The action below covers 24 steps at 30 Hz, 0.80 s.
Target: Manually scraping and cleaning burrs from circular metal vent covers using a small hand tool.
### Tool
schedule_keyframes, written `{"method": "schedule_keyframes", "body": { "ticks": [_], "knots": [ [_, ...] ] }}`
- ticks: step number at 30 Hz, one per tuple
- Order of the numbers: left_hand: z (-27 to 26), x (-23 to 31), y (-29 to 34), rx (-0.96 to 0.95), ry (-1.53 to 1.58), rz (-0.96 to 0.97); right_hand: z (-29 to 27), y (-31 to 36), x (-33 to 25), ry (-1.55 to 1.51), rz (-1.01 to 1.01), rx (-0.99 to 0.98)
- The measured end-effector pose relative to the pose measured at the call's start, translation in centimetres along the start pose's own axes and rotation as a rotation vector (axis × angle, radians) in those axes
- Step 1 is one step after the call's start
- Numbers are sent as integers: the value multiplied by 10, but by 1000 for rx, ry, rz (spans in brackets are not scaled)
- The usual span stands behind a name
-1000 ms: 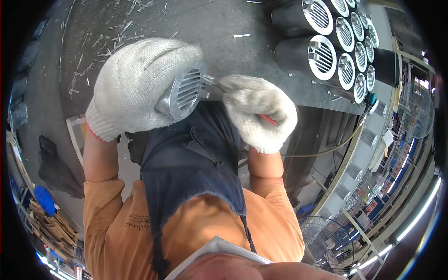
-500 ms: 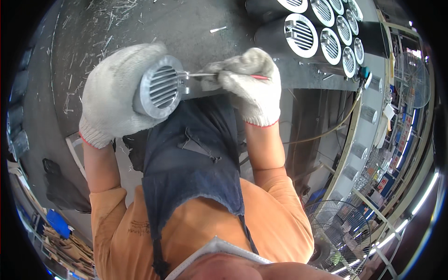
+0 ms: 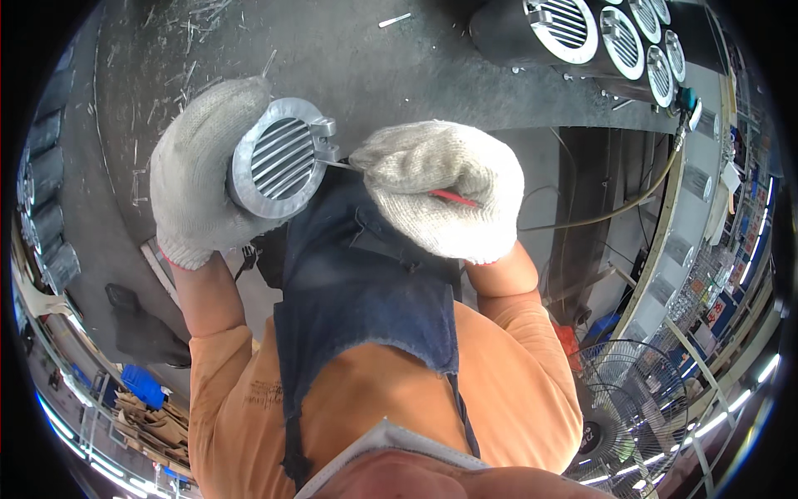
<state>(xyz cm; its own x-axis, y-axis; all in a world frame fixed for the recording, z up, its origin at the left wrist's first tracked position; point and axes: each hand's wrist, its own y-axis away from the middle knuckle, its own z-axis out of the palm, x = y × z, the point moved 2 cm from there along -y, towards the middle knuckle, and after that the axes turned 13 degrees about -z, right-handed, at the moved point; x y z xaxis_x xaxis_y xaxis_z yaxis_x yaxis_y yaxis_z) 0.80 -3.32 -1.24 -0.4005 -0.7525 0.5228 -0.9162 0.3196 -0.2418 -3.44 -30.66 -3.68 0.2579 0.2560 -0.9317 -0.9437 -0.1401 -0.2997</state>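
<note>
A white knitted glove covers my left hand [image 3: 189,170], which is wrapped round the side of a round silver metal part with a slatted grille [image 3: 279,158] in its end. The grille faces up, and a small metal hinge bracket [image 3: 325,140] juts from the rim's right side. My right hand [image 3: 474,166], gloved too, is closed round a thin metal rod tool with a red section [image 3: 454,198]. The rod's far end reaches the bracket's lower part; its exact contact there is too small to tell. Most of the tool is hidden in my fingers.
Several dark cylinders with similar slatted silver ends [image 3: 565,32] lie at the back right of the dark worktable [image 3: 399,71]. Thin slivers [image 3: 187,79] are scattered at the back left. A hose [image 3: 619,218] hangs at the right, above a fan [image 3: 628,407].
My right hand has turned over and come slightly nearer my body, with the rod still at the bracket. The grille part has rotated a little. The whole view has shifted.
</note>
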Motion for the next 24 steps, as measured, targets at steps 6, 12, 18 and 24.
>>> {"method": "schedule_keyframes", "body": {
  "ticks": [6, 12, 18, 24],
  "knots": [
    [0, -6, 1, 17, -4, 18, 4, -9, -1, 125, -122, -77],
    [-1, -6, -5, 20, 60, 19, 7, -24, -6, 284, -238, -209],
    [-2, -7, -2, -46, 55, 13, 4, -33, -5, 136, -180, -174],
    [-2, -11, 0, -23, 166, -91, 11, -36, 11, -13, -234, -24]
  ]
}}
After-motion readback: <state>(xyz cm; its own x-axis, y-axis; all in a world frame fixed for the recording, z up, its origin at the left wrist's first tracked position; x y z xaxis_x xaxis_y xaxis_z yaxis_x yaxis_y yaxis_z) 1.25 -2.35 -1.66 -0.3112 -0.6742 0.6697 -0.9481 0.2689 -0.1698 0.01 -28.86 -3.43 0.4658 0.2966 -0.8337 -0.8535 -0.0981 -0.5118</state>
